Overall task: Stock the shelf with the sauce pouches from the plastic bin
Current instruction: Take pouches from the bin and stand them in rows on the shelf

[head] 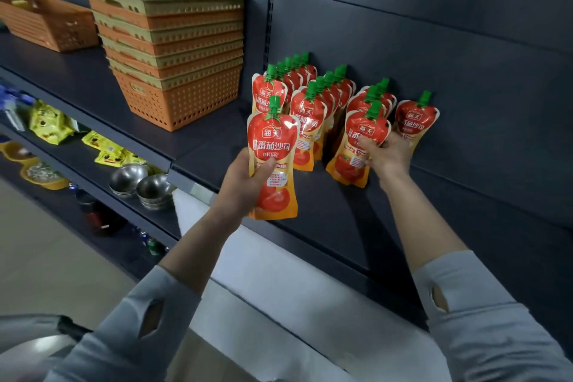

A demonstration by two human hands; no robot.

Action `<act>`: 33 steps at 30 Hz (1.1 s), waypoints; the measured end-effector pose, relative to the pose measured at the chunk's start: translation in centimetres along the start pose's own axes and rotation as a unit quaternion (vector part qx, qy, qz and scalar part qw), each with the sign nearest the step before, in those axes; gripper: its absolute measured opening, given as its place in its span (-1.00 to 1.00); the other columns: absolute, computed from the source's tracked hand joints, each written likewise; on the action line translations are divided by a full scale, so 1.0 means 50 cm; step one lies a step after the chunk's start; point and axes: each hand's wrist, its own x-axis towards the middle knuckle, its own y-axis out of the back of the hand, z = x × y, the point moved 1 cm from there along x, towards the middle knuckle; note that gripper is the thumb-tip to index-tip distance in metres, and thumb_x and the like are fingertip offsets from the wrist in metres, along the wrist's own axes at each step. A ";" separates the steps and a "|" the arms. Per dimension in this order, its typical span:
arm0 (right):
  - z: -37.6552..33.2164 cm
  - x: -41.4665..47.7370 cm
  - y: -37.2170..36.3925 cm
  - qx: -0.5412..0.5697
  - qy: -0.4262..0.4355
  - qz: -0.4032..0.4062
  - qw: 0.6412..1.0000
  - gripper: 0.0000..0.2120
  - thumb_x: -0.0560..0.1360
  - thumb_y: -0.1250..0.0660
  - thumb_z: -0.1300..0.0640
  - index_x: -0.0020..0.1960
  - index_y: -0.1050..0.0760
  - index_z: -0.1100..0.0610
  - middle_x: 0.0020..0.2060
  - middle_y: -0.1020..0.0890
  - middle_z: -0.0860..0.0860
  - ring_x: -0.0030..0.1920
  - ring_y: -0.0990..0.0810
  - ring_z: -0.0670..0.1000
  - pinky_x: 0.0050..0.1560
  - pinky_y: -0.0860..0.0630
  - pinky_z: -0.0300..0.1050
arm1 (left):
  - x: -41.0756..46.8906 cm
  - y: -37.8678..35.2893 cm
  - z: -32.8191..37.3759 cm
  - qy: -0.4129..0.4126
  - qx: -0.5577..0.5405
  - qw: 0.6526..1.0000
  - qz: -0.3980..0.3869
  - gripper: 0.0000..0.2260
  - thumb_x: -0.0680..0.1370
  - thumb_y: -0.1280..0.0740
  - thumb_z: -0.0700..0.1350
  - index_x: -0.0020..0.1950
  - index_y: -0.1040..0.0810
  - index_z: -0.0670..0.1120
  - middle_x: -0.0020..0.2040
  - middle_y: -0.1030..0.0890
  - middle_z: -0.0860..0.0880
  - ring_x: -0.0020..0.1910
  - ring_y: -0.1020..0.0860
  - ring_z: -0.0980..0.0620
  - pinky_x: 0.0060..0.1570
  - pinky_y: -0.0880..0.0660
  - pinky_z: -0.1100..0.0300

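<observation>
Red and orange tomato sauce pouches with green caps stand in three rows (313,93) on the dark shelf (325,211), and one more pouch (415,121) stands alone at the right against the back wall. My left hand (245,183) holds one pouch (273,161) upright in front of the shelf edge. My right hand (387,152) grips the front pouch (361,146) of the third row, which stands on the shelf. The plastic bin is not in sight.
A stack of orange and beige baskets (173,49) sits on the same shelf to the left, with another orange basket (46,22) further left. On the shelf below lie yellow packets (49,121) and metal bowls (139,183). A white surface (279,288) is below the shelf edge.
</observation>
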 end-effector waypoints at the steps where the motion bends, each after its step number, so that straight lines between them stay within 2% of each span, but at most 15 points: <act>1: 0.002 0.012 -0.006 -0.012 0.001 0.002 1.000 -0.87 0.49 -0.49 0.06 -0.06 -0.56 -0.08 0.01 -0.67 -0.04 0.05 -0.67 0.04 0.07 -0.65 0.09 | 0.004 -0.002 0.000 0.002 0.002 1.000 0.001 -0.67 0.58 -0.29 0.01 0.32 -0.40 -0.03 0.13 -0.61 0.00 0.03 -0.63 0.00 -0.06 -0.60 0.11; 3: 0.010 0.039 -0.018 -0.037 0.009 0.008 0.999 -0.85 0.46 -0.51 0.01 -0.04 -0.57 -0.12 0.05 -0.70 0.00 0.07 -0.67 0.07 0.12 -0.62 0.16 | 0.009 -0.006 -0.001 0.004 0.000 1.000 -0.002 -0.66 0.59 -0.29 0.00 0.34 -0.39 -0.03 0.15 -0.61 -0.01 0.06 -0.63 -0.02 -0.01 -0.59 0.07; 7: 0.016 0.063 -0.035 -0.064 0.026 0.021 0.997 -0.86 0.46 -0.50 -0.04 -0.03 -0.57 -0.16 0.05 -0.70 -0.03 0.09 -0.67 0.08 0.14 -0.61 0.18 | 0.016 -0.016 -0.005 -0.009 0.005 1.000 -0.014 -0.67 0.59 -0.28 -0.01 0.33 -0.39 -0.03 0.16 -0.60 -0.01 0.07 -0.62 0.00 -0.01 -0.59 0.11; 11: 0.022 0.066 -0.034 -0.082 0.043 0.025 0.995 -0.75 0.46 -0.49 -0.07 0.11 -0.61 -0.04 0.05 -0.69 -0.05 0.10 -0.65 0.07 0.15 -0.61 0.16 | 0.020 -0.029 -0.008 -0.017 0.012 0.999 -0.025 -0.68 0.59 -0.28 -0.01 0.33 -0.39 -0.02 0.15 -0.60 0.01 0.08 -0.62 0.01 -0.04 -0.58 0.16; 14: -0.003 0.031 -0.010 -0.126 0.076 0.046 0.988 -0.61 0.47 -0.48 -0.06 0.25 -0.53 0.02 0.13 -0.66 -0.04 0.16 -0.61 0.02 0.21 -0.55 0.04 | 0.019 -0.042 -0.009 -0.025 0.010 0.999 -0.040 -0.72 0.59 -0.28 -0.02 0.30 -0.39 0.02 0.13 -0.61 0.04 0.06 -0.62 0.04 -0.08 -0.57 0.23; 17: -0.043 -0.027 0.025 -0.120 0.155 0.125 0.973 -0.71 0.51 -0.44 -0.04 0.16 -0.53 0.05 -0.03 -0.64 -0.10 -0.04 -0.62 -0.10 0.04 -0.57 -0.14 | 0.018 -0.057 -0.011 -0.029 0.016 0.998 -0.056 -0.68 0.58 -0.29 0.00 0.33 -0.40 0.01 0.13 -0.61 0.05 0.05 -0.63 0.06 -0.01 -0.59 0.18; 18: -0.058 -0.048 0.033 -0.110 0.182 0.118 0.970 -0.78 0.52 -0.42 -0.03 0.10 -0.56 0.04 -0.09 -0.63 -0.14 -0.09 -0.61 -0.14 0.00 -0.57 -0.18 | 0.018 -0.064 -0.013 -0.032 0.021 0.997 -0.062 -0.66 0.58 -0.29 0.01 0.34 -0.39 0.00 0.13 -0.61 0.05 0.05 -0.63 0.07 -0.01 -0.60 0.18; 20: -0.087 -0.084 0.037 -0.076 0.195 0.010 0.978 -0.88 0.55 -0.39 -0.04 -0.01 -0.60 -0.01 -0.17 -0.65 -0.19 -0.13 -0.61 -0.20 -0.07 -0.56 -0.26 | 0.017 -0.081 -0.013 -0.038 0.026 0.996 -0.076 -0.67 0.58 -0.30 0.00 0.32 -0.39 0.00 0.12 -0.61 0.06 0.03 -0.63 0.11 -0.05 -0.60 0.23; 22: -0.104 -0.108 0.031 -0.035 0.147 -0.142 0.978 -0.91 0.56 -0.39 -0.01 -0.04 -0.63 -0.01 -0.19 -0.68 -0.17 -0.17 -0.64 -0.22 -0.16 -0.57 -0.27 | 0.013 -0.100 -0.012 -0.044 0.009 0.994 -0.099 -0.70 0.58 -0.30 -0.03 0.29 -0.40 0.00 0.10 -0.62 0.06 0.00 -0.64 0.14 -0.14 -0.58 0.33; 24: -0.107 -0.113 0.030 -0.014 0.109 -0.216 0.970 -0.95 0.55 -0.41 0.08 -0.04 -0.64 0.05 -0.16 -0.72 -0.10 -0.16 -0.68 -0.14 -0.23 -0.60 -0.25 | 0.010 -0.119 -0.011 -0.044 -0.015 0.991 -0.127 -0.71 0.58 -0.30 -0.06 0.29 -0.41 0.00 0.09 -0.63 0.04 0.00 -0.64 0.13 -0.15 -0.57 0.34; 28: -0.098 -0.099 0.049 -0.022 0.097 -0.203 0.974 -0.95 0.55 -0.42 0.18 -0.07 -0.62 0.16 -0.12 -0.73 0.11 -0.12 -0.70 0.13 -0.20 -0.63 -0.11 | 0.009 -0.144 -0.015 -0.040 -0.020 0.986 -0.161 -0.68 0.57 -0.33 -0.03 0.31 -0.42 0.01 0.12 -0.63 0.06 0.08 -0.63 0.12 0.01 -0.59 0.24; 33: -0.083 -0.075 0.091 -0.017 0.133 -0.112 0.985 -0.95 0.56 -0.40 0.19 -0.05 -0.62 0.16 -0.13 -0.73 0.00 -0.14 -0.71 -0.08 -0.21 -0.62 -0.19 | 0.016 -0.145 -0.050 -0.088 0.040 0.990 -0.103 -0.77 0.57 -0.34 -0.13 0.22 -0.52 -0.04 0.10 -0.63 0.06 0.12 -0.59 0.17 0.14 -0.55 0.22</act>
